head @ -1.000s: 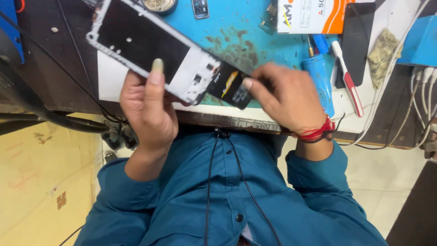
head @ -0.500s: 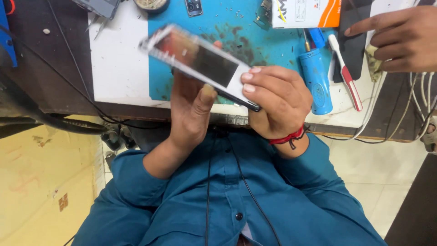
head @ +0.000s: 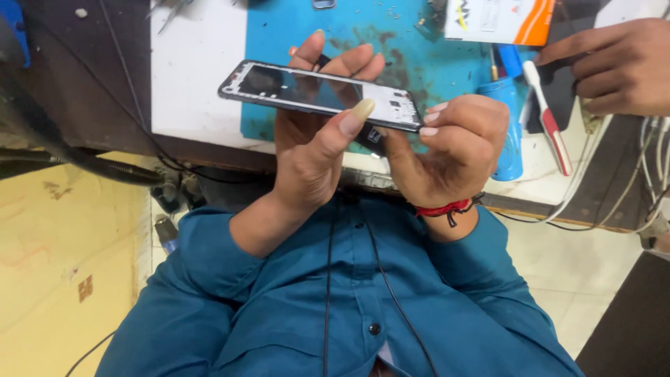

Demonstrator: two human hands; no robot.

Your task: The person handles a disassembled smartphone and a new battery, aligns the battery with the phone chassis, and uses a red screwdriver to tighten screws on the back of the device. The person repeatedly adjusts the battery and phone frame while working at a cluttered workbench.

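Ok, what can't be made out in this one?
All head view:
- phone frame: its underside is hidden by the left hand behind it.
- small dark part under the frame's end: mostly covered by the left thumb and the right hand; its kind is unclear.
- another person's hand: cut off by the right edge; what its fingers touch is hidden.
- orange and white package: cut off by the top edge.
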